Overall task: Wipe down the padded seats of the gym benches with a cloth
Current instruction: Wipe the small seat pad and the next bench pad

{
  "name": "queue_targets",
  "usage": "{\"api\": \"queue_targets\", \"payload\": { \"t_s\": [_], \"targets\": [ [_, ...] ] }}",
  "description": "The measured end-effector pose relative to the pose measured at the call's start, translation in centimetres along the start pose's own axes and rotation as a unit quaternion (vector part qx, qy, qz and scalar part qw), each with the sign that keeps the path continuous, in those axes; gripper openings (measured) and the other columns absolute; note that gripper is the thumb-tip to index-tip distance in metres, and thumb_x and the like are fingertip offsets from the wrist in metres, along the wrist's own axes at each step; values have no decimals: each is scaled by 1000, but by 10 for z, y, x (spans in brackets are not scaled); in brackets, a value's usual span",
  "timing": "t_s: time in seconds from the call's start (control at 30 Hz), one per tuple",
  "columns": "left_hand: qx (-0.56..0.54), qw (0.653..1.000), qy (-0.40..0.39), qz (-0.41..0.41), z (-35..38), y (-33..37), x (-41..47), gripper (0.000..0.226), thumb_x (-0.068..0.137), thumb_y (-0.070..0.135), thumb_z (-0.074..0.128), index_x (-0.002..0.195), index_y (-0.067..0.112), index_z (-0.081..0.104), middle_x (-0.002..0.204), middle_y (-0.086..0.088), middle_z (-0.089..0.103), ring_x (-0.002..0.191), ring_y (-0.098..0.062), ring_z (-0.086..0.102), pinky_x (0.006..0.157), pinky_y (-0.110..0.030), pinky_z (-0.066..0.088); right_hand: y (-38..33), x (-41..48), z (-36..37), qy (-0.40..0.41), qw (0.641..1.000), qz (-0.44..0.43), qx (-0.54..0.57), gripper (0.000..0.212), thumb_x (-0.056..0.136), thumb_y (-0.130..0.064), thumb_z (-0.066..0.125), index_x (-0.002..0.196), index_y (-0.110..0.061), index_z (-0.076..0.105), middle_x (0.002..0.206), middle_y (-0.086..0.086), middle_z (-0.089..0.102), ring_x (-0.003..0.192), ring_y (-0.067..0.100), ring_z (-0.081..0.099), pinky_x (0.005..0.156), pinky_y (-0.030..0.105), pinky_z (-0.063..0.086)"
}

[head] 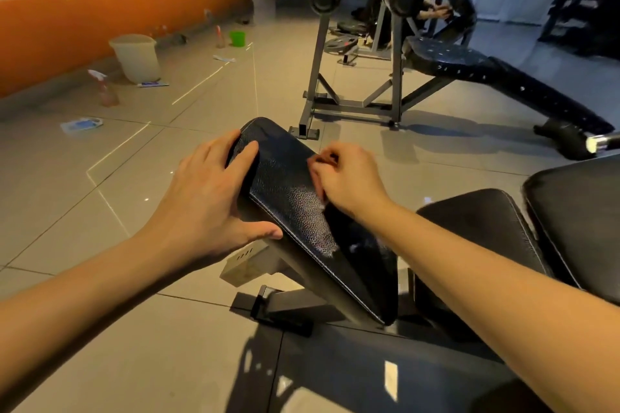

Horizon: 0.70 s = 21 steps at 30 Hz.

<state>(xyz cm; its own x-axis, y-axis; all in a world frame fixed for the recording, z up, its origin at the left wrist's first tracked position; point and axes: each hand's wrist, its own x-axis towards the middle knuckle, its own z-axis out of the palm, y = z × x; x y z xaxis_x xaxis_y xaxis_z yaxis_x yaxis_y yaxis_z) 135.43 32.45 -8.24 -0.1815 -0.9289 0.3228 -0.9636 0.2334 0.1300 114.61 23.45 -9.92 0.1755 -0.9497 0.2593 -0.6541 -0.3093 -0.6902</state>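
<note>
A black padded bench seat (pixel 288 178) tilts up in front of me, with a shiny streaked patch near its middle. My left hand (pixel 208 191) grips its left edge, fingers lying on top and thumb under the rim. My right hand (pixel 349 178) sits on the pad's right edge with curled fingers. Thin pale slivers of a cloth (pixel 322 206) peek out beneath that hand; most of the cloth is hidden. Two more black pads, a near one (pixel 476 221) and a far one (pixel 577 211), lie to the right.
An incline bench with a bar rack (pixel 469 64) stands behind, with a person (pixel 432 10) at its far end. On the tiled floor at the left are a pale bucket (pixel 136 57), a spray bottle (pixel 105 89), a green cup (pixel 237 38) and weight plates (pixel 342 42).
</note>
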Motion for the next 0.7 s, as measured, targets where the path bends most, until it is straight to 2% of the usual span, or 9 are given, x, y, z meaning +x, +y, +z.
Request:
{"api": "queue_targets", "payload": {
  "t_s": [0.1, 0.23, 0.3, 0.37, 0.43, 0.5, 0.57, 0.63, 0.7],
  "targets": [
    [0, 1000, -5, 0, -1, 0, 0, 125, 63, 91, 58, 160, 18, 26, 164, -12, 22, 148, -33, 23, 119, -54, 25, -16, -11, 3, -9, 996, -88, 9, 11, 96, -20, 64, 101, -17, 73, 98, 0, 71, 94, 17, 63, 82, 31, 49],
    [12, 1000, 7, 14, 3, -4, 0, 126, 60, 93, 49, 158, 17, 30, 162, -14, 26, 145, -35, 29, 117, -56, 31, 64, -15, -27, -35, 981, 103, -163, 16, 96, -17, 60, 81, -15, 64, 76, 1, 63, 85, 27, 62, 67, 30, 35],
    [9, 1000, 3, 13, 2, -5, 0, 126, 61, 95, 45, 158, 16, 29, 162, -14, 25, 145, -35, 29, 117, -56, 32, 80, -15, -35, -23, 967, 166, -189, 13, 94, -13, 58, 84, -9, 65, 80, 10, 65, 91, 36, 64, 68, 32, 38],
    [4, 1000, -4, 9, 0, -4, 2, 126, 64, 97, 47, 160, 17, 27, 163, -13, 22, 147, -33, 25, 119, -55, 30, 60, -9, -23, 7, 980, 131, -152, 11, 95, -15, 59, 87, -9, 65, 88, 10, 66, 93, 34, 64, 71, 34, 42],
    [6, 1000, -5, 16, -2, -1, 2, 125, 65, 95, 49, 160, 17, 26, 164, -14, 21, 147, -34, 24, 120, -55, 28, 20, -4, -5, 20, 997, 38, -64, 11, 95, -19, 63, 90, -12, 70, 91, 5, 70, 93, 27, 65, 76, 36, 48],
    [10, 1000, -5, 13, -2, 0, -1, 125, 64, 92, 53, 160, 17, 26, 164, -14, 21, 148, -34, 23, 120, -54, 26, -20, -12, 5, 1, 998, -61, 10, 13, 94, -20, 65, 100, -15, 75, 97, 3, 73, 95, 21, 65, 83, 37, 52],
    [15, 1000, -8, 16, -2, -1, -1, 124, 64, 89, 55, 160, 17, 25, 165, -14, 20, 148, -33, 21, 120, -53, 24, -29, -22, 2, -31, 994, -100, 18, 13, 96, -20, 65, 104, -17, 75, 98, 0, 72, 96, 18, 64, 83, 33, 52],
    [14, 1000, -8, 18, -2, -3, 0, 122, 66, 89, 55, 160, 17, 26, 165, -14, 21, 148, -34, 23, 120, -54, 26, 1, -23, -11, -53, 997, -39, -39, 12, 97, -21, 64, 99, -16, 74, 92, 1, 72, 92, 19, 64, 81, 35, 50],
    [15, 1000, -6, 18, -2, -3, 0, 122, 66, 92, 49, 160, 18, 27, 165, -14, 21, 148, -35, 24, 121, -55, 26, 49, -19, -29, -75, 983, 75, -149, 13, 96, -19, 62, 87, -12, 70, 81, 6, 68, 89, 29, 67, 73, 35, 47]
  ]
}}
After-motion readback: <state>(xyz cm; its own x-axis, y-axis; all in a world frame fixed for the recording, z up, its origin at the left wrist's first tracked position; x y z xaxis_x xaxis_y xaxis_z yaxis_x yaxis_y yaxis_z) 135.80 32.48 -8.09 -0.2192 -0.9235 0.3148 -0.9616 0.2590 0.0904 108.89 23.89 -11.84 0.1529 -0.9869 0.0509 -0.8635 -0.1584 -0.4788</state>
